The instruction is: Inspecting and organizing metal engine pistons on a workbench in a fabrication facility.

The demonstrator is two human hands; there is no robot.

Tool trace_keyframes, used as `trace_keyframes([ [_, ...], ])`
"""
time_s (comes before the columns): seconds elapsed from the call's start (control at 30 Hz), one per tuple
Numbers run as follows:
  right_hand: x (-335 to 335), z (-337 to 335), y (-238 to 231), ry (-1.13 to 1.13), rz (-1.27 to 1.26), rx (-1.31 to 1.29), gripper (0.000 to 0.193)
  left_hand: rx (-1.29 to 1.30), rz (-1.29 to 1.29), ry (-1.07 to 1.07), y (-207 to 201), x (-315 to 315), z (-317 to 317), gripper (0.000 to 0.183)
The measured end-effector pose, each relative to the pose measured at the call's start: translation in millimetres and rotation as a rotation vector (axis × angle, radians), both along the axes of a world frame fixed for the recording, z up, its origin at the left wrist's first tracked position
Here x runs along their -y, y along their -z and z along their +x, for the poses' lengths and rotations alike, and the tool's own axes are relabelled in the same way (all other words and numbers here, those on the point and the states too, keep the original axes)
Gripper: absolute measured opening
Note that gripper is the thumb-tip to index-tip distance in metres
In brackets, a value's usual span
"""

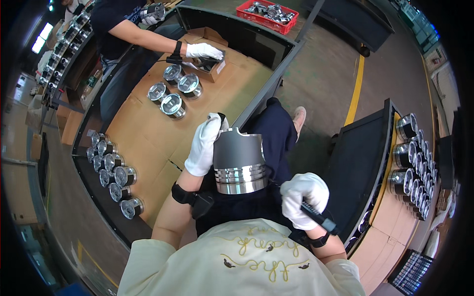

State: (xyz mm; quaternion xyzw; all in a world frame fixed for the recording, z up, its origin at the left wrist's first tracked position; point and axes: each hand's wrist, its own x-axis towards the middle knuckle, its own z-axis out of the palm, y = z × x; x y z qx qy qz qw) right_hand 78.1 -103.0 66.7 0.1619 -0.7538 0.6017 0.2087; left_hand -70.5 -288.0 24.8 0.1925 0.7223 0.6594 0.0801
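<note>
A large engine piston is held up in front of my body, its dark grey skirt pointing away and its shiny ring grooves toward me. My left hand, in a white glove, is closed on the piston's left side; some of its fingers are hidden. Just right of the piston, my gloved right hand is closed around a slim black-handled tool. A thin dark tip juts from that fist toward the ring grooves. Whether the tip touches the metal I cannot tell.
A metal-framed bench covered with cardboard bears several pistons. Across it, a co-worker's gloved hand rests at a small carton. A red crate of metal parts stands beyond. More pistons line a cart at right.
</note>
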Motion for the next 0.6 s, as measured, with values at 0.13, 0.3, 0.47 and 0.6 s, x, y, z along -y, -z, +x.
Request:
trace_keyframes([
  [0.13, 8.1, 1.8, 9.6, 0.166, 0.459, -0.046, 0.023, 0.050, 0.019, 0.055, -2.8, -3.2, -0.2, 0.036],
  [0.3, 13.0, -13.8, 8.9, 0.287, 0.597, -0.195, 0.022, -0.091, -0.061, 0.126, -2.6, -9.8, 1.1, 0.034],
  [0.47, -0.6, 17.0, -7.4, 0.178, 0.535, -0.077, 0.016, -0.113, -0.042, 0.171, -1.4, -14.8, -0.1, 0.018],
  [0.6, -11.3, 51.4, -7.5, 0.172, -0.114, 0.032, 0.020, 0.027, 0.033, 0.125, -9.2, -37.4, 7.8, 0.030],
])
